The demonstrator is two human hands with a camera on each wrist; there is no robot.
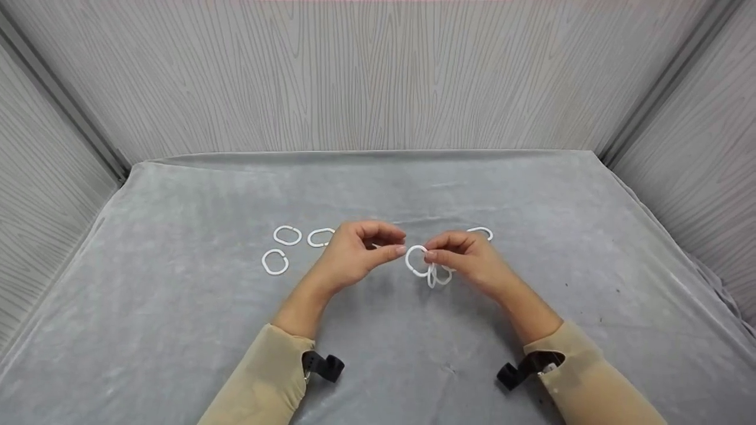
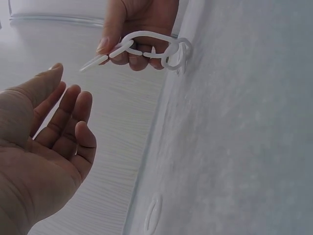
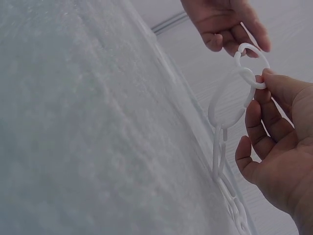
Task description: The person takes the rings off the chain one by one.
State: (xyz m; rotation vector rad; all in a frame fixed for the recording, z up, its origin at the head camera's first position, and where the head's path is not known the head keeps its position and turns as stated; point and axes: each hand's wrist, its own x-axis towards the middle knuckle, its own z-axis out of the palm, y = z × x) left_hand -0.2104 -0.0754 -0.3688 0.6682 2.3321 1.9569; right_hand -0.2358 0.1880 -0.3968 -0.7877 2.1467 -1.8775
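White plastic ring chain (image 1: 426,267) in right hand (image 1: 469,260) — left hand (image 1: 354,252) beside.

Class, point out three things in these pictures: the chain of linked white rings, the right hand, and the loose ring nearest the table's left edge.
chain of linked white rings (image 1: 417,261), head view, top ring's rim.
right hand (image 1: 472,260), head view, back of hand.
loose ring (image 1: 275,262), head view, its rim.

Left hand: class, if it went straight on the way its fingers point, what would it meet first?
Probably the white ring chain pinched by the right hand; the left hand sits just beside its top ring, though depth is unclear.
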